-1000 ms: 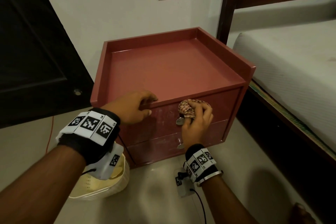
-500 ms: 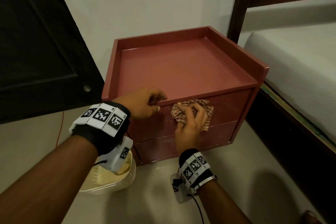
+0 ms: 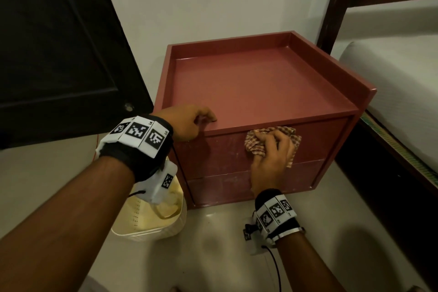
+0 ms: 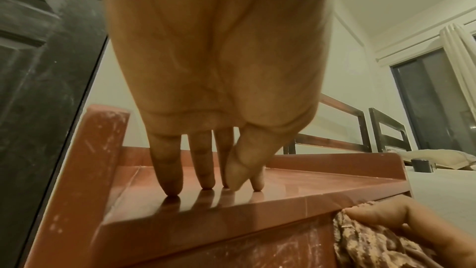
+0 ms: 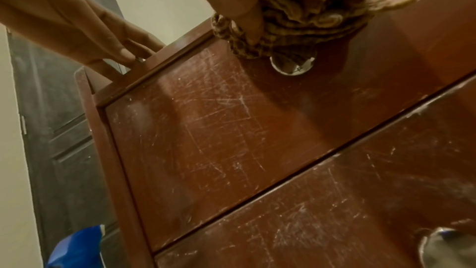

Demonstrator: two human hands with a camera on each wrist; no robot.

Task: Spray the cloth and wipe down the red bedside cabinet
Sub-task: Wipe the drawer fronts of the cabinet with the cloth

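**Cloth on the upper drawer front**

We see the red bedside cabinet (image 3: 258, 92) standing on the floor beside a bed (image 3: 398, 92); our right hand (image 3: 272, 156) presses the checked cloth (image 3: 257, 143) against the upper drawer front, its fingers (image 3: 265, 140) curled over the bunched fabric and gripping it; in the right wrist view the cloth (image 5: 304, 19) sits just above a round metal knob (image 5: 292, 64) on the scratched panel; our left hand (image 3: 187, 123) rests on the front left corner of the cabinet top, its fingers (image 4: 167, 170) straight, slightly apart, with tips touching the glossy surface; a pale bucket (image 3: 151, 218) stands on the floor at the cabinet's left side, under our left wrist.
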